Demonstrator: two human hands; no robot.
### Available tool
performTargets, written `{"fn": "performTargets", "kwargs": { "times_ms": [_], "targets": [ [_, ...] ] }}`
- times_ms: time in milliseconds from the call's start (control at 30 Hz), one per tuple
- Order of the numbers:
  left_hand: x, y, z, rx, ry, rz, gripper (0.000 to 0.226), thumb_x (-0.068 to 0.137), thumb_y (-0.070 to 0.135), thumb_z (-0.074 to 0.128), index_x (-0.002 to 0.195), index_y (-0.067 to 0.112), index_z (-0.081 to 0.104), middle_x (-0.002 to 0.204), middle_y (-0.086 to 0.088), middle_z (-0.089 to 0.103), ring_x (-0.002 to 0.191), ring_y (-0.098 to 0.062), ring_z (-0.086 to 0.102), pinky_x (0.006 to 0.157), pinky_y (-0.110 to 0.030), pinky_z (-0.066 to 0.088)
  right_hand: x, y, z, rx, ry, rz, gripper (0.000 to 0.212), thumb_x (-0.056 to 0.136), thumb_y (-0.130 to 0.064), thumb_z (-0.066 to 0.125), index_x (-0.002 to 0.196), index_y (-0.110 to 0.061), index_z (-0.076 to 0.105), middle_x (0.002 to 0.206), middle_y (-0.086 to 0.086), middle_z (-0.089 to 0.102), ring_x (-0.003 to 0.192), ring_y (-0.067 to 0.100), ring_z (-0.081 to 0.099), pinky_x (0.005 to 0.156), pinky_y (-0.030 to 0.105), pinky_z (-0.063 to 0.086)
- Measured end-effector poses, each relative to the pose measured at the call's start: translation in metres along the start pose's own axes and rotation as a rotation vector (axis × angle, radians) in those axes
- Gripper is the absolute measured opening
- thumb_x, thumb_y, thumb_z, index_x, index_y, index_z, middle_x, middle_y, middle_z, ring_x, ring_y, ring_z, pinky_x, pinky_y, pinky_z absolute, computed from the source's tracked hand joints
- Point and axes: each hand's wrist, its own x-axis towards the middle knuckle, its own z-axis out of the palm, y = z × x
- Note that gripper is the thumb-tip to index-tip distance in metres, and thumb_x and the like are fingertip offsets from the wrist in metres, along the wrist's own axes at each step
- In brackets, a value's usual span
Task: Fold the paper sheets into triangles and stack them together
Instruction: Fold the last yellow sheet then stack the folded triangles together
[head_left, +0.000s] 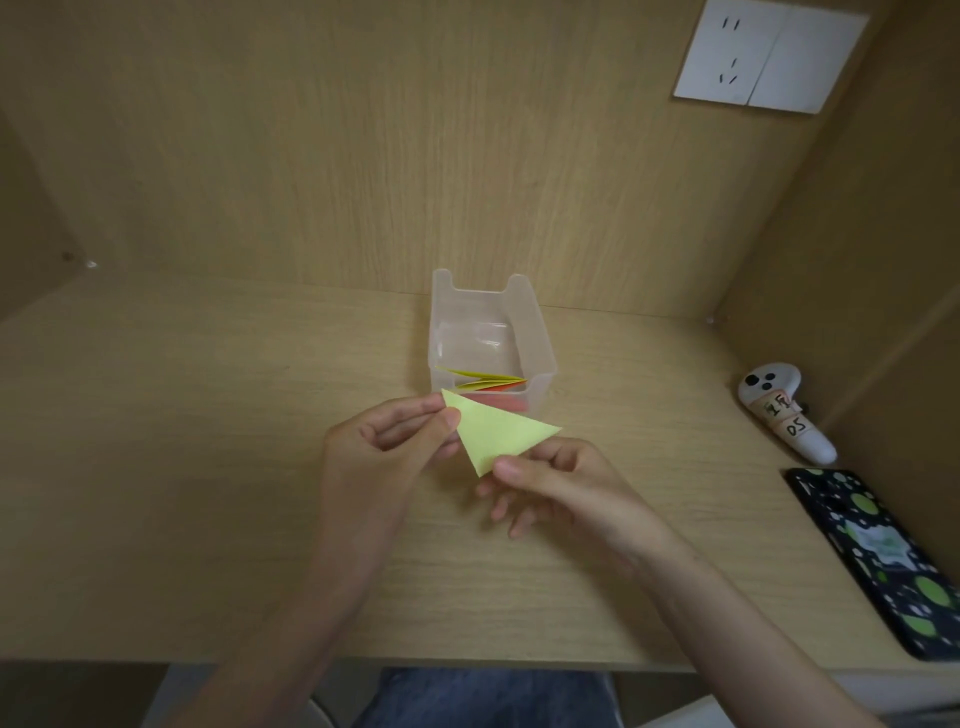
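A pale yellow-green paper triangle is held up above the desk, in front of a clear plastic box. My left hand pinches its upper left corner between thumb and fingers. My right hand pinches its lower point from the right. Inside the box lie folded yellow and orange papers, partly hidden behind the triangle.
The wooden desk is boxed in by a back panel and side walls. A white controller with a label lies at the right, and a dark phone with green spots lies nearer the front edge. A wall socket is at top right.
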Motion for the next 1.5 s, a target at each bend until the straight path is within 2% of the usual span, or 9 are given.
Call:
{"fn": "performTargets", "kwargs": {
  "times_ms": [167,300,467,700,867,1033,1233,1367,1500],
  "targets": [
    [-0.002,0.0,0.002,0.001,0.01,0.017,0.015,0.076,0.002,0.072,0.085,0.015,0.071,0.074,0.0,0.075,0.066,-0.01,0.071,0.059,-0.013,0.054,0.004,0.005,0.007,-0.013,0.023,-0.036,0.011,0.076,-0.009,0.07,0.083,0.0,0.071,0.075,0.013,0.071,0.057,0.014,0.062,0.051,0.02,0.05],
    [-0.001,0.0,0.002,-0.018,0.024,0.025,0.015,0.075,0.004,0.072,0.086,0.014,0.071,0.075,-0.002,0.075,0.066,-0.011,0.071,0.059,-0.014,0.054,0.006,0.004,0.007,-0.029,0.087,-0.041,0.017,0.078,-0.007,0.069,0.083,0.01,0.068,0.07,0.011,0.071,0.051,0.011,0.06,0.048,0.018,0.046],
    [-0.001,-0.003,0.001,-0.022,0.027,0.007,0.014,0.076,0.002,0.072,0.086,0.012,0.071,0.074,-0.003,0.075,0.064,-0.01,0.07,0.059,-0.014,0.055,0.006,0.005,0.006,-0.054,0.071,-0.039,0.018,0.074,-0.014,0.071,0.081,0.003,0.07,0.074,0.012,0.072,0.054,0.013,0.063,0.047,0.018,0.047],
    [0.0,-0.003,-0.001,0.002,-0.006,0.039,0.014,0.077,0.001,0.071,0.084,0.013,0.07,0.074,-0.002,0.075,0.066,-0.01,0.071,0.059,-0.013,0.053,0.003,-0.004,-0.005,-0.198,0.108,-0.077,0.012,0.08,-0.006,0.069,0.076,0.005,0.071,0.068,0.009,0.072,0.051,0.011,0.058,0.046,0.019,0.043],
    [0.003,-0.005,-0.004,-0.013,-0.088,-0.026,0.022,0.077,0.009,0.071,0.099,0.011,0.069,0.085,-0.004,0.075,0.079,-0.014,0.072,0.066,-0.02,0.057,0.005,0.003,-0.002,-0.125,0.138,-0.098,0.017,0.08,-0.006,0.068,0.072,0.009,0.069,0.062,0.005,0.07,0.047,0.008,0.055,0.044,0.017,0.041],
    [-0.003,-0.012,-0.004,0.224,-0.252,-0.09,0.032,0.065,0.014,0.079,0.094,0.019,0.067,0.076,0.007,0.074,0.071,-0.004,0.07,0.061,-0.015,0.054,0.005,0.009,0.0,-0.086,0.158,-0.139,0.019,0.082,-0.006,0.066,0.073,0.011,0.069,0.06,0.005,0.069,0.045,0.007,0.054,0.043,0.017,0.04],
    [-0.002,-0.013,-0.01,0.343,-0.268,-0.069,0.023,0.068,0.014,0.08,0.087,0.023,0.071,0.079,0.005,0.075,0.077,-0.006,0.07,0.07,-0.017,0.055,0.006,0.012,-0.004,-0.121,0.116,-0.144,0.016,0.081,-0.007,0.067,0.074,0.007,0.071,0.065,0.007,0.071,0.046,0.009,0.054,0.044,0.018,0.043],
    [-0.001,-0.015,-0.009,0.393,-0.247,-0.044,0.022,0.068,0.011,0.08,0.082,0.025,0.071,0.073,0.009,0.074,0.071,0.001,0.068,0.062,-0.006,0.047,0.005,0.009,-0.008,-0.172,0.05,-0.098,0.008,0.083,-0.001,0.064,0.084,0.005,0.07,0.072,0.01,0.071,0.053,0.012,0.06,0.047,0.02,0.048],
    [0.0,-0.02,-0.008,0.422,-0.246,-0.022,0.023,0.067,0.01,0.08,0.082,0.025,0.071,0.073,0.003,0.074,0.069,-0.003,0.068,0.062,-0.009,0.049,0.004,0.006,-0.009,-0.229,0.048,-0.089,0.006,0.083,0.002,0.064,0.082,0.001,0.07,0.072,0.011,0.07,0.055,0.014,0.061,0.049,0.021,0.05]
  ]
}}
